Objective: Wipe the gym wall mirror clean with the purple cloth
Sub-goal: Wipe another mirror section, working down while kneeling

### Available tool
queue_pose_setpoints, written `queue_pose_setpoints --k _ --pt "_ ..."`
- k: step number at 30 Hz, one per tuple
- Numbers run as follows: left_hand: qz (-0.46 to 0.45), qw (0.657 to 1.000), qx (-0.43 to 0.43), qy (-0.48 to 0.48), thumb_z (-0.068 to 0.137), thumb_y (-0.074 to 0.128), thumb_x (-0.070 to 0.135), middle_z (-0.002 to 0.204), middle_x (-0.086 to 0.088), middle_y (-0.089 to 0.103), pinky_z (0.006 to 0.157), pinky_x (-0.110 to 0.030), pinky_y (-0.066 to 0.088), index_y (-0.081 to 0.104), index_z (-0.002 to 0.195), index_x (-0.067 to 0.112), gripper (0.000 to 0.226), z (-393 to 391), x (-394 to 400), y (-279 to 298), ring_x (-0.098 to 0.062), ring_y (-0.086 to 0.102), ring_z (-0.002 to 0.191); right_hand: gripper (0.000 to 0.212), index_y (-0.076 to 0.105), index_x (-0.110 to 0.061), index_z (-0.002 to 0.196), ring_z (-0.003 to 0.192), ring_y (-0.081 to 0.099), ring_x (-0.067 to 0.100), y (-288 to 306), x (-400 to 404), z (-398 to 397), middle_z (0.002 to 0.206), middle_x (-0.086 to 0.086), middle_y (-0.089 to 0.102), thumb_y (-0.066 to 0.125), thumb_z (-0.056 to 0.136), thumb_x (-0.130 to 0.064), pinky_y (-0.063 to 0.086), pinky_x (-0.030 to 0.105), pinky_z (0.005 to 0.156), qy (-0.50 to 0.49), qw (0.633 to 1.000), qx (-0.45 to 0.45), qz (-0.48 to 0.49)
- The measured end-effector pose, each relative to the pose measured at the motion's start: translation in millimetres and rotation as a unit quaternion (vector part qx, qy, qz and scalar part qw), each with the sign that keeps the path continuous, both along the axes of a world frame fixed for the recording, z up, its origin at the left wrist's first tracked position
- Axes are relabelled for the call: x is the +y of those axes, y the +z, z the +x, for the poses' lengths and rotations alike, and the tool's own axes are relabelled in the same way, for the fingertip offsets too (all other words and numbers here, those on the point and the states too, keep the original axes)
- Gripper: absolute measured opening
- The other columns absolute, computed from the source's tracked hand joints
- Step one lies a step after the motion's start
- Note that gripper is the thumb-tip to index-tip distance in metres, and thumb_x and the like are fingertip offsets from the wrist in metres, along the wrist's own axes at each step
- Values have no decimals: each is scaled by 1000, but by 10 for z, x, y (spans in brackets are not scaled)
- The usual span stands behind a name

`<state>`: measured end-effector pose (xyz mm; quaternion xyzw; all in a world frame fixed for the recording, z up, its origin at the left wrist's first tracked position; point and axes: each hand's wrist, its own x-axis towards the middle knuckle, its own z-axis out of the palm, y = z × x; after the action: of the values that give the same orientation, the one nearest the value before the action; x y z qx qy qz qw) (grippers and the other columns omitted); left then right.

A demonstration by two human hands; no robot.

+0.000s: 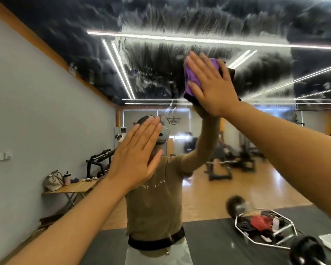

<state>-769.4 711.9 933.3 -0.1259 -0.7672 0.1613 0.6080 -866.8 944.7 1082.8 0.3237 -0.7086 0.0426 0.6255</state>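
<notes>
The wall mirror (180, 188) fills the whole view and reflects the gym. Its upper part (157, 54) is covered in streaky white foam or smears. My right hand (212, 87) is raised high, fingers straight, pressing the folded purple cloth (194, 77) flat against the glass just right of centre. My left hand (138, 155) lies flat on the mirror lower down and to the left, fingers straight and together, holding nothing. The reflection of a person in an olive shirt shows behind both hands.
A grey side wall (36, 111) meets the mirror on the left. Reflected in the glass are a folding table (73, 188) with a bag and bottle, a dumbbell rack (99, 159), and a hex bar (266, 228) with plates on dark floor mats at the lower right.
</notes>
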Motion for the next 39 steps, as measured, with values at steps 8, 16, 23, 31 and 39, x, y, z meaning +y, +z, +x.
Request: queue_pose_setpoints --k 8,16,23,31,39 --pt "51 998 13 34 103 33 43 168 -5 16 127 -37 5 20 160 10 68 74 -193 -114 -17 11 156 65 23 -19 161 156 15 24 -1484 -298 136 169 2 18 34 102 -44 9 54 125 23 994 69 77" --pt "37 998 18 46 101 36 39 166 -10 24 126 -36 6 30 158 9 64 221 -386 -76 -22 16 154 64 19 -25 162 157 6 16 -2057 29 -22 169 -7 15 33 104 -48 -7 47 126 6 886 156 437" --pt "27 996 49 68 100 38 35 166 -12 23 127 -38 9 31 157 7 63 263 -581 -136 -22 15 155 61 25 -25 161 156 15 19 -288 -31 -47 167 -4 21 26 105 -49 0 44 126 24 966 113 230" --pt "103 992 72 23 97 41 31 164 -12 28 127 -34 7 32 155 6 64 256 -620 -212 -15 12 155 63 25 -21 161 156 16 22 -299 -560 102 168 -1 22 25 104 -47 4 48 125 56 996 53 -47" --pt "98 993 67 25 98 40 28 165 -12 26 127 -34 8 30 156 6 63 258 -619 -222 -21 18 154 63 28 -22 160 156 12 24 -1693 -443 93 167 0 20 28 103 -50 5 52 125 33 949 155 271"
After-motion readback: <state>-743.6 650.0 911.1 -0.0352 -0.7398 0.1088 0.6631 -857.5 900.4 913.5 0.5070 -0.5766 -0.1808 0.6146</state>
